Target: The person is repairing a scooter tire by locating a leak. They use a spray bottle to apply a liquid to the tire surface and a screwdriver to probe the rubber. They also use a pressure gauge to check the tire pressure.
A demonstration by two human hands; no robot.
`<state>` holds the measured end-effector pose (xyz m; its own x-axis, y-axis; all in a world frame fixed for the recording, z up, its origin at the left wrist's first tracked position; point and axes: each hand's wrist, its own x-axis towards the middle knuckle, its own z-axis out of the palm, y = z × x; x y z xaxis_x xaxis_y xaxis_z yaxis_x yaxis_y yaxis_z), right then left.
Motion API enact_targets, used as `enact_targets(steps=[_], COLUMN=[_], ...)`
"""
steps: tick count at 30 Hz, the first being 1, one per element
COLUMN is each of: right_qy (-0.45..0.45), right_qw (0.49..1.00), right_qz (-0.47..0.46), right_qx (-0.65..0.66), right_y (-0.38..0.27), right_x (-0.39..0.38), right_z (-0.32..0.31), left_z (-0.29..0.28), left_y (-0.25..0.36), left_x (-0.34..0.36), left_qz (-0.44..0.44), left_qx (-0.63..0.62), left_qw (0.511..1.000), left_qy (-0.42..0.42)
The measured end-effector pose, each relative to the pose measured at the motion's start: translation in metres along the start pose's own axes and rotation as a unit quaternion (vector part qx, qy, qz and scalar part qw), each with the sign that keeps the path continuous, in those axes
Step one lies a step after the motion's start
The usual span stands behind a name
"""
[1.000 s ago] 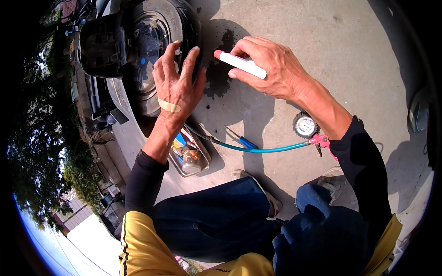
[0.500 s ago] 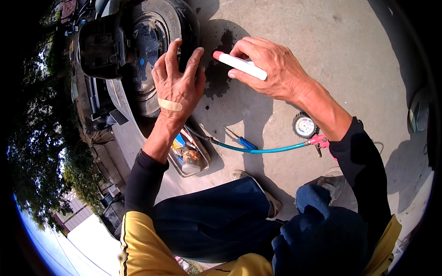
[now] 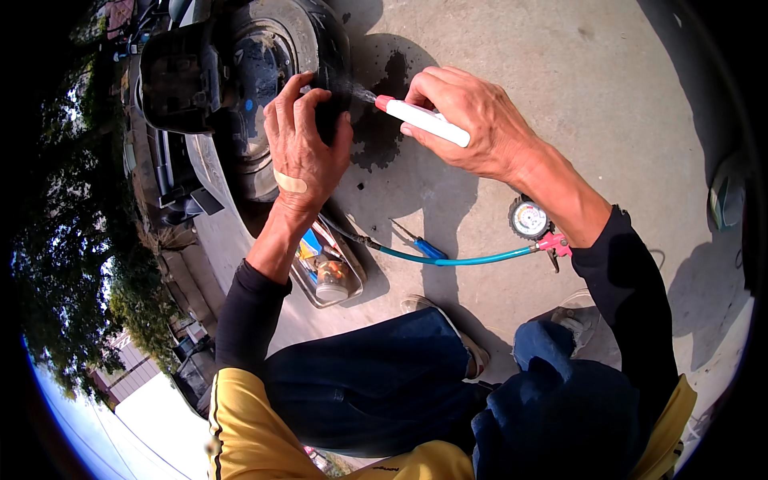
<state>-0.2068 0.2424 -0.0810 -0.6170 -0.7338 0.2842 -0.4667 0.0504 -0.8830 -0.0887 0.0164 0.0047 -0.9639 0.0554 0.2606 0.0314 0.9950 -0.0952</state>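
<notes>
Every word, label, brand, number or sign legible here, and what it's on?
Nothing reads clearly enough to quote.
Gauge dial: scale markings, too small.
Tyre sidewall: lettering, too blurred.
Yellow shirt: small dark lettering at the picture's lower edge, unreadable.
Red-tipped white sprayer in the right hand: no text visible.

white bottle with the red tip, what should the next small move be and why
Probably shift the left hand slightly clear of the spray: mist is leaving the red tip of the white bottle in the right hand, toward the tyre, and the left fingertips appear close to its path.
</notes>
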Motion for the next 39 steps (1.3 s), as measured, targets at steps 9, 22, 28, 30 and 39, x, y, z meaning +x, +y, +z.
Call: enact_targets(steps=[9,22,28,30,39], right_qy=[0.013,0.018,-0.013,0.005,0.009], right_qw=[1.0,1.0,1.0,1.0,1.0], right_qz=[0.009,-0.005,0.015,0.004,0.011], right_qx=[-0.012,-0.01,-0.021,-0.021,-0.017], right_y=[-0.0005,0.0008,0.0019,0.0025,0.0029], right_x=[-0.0016,-0.001,0.0042,0.0037,0.0055], right_z=[-0.0009,0.0016,-0.0003,0.002,0.0005], left_z=[-0.0004,0.0,0.0003,0.0002,-0.0001], left_y=[-0.0008,-0.0003,-0.0003,-0.0008,0.0002], left_x=[0.0,-0.0007,-0.0008,-0.0005,-0.0001], left_qz=[0.003,-0.007,-0.008,-0.005,-0.01], left_qx=[0.002,-0.001,-0.002,-0.003,-0.007], left_qw=[1.0,1.0,1.0,1.0,1.0], left_qy=[0.0,-0.002,-0.001,0.0,0.0])
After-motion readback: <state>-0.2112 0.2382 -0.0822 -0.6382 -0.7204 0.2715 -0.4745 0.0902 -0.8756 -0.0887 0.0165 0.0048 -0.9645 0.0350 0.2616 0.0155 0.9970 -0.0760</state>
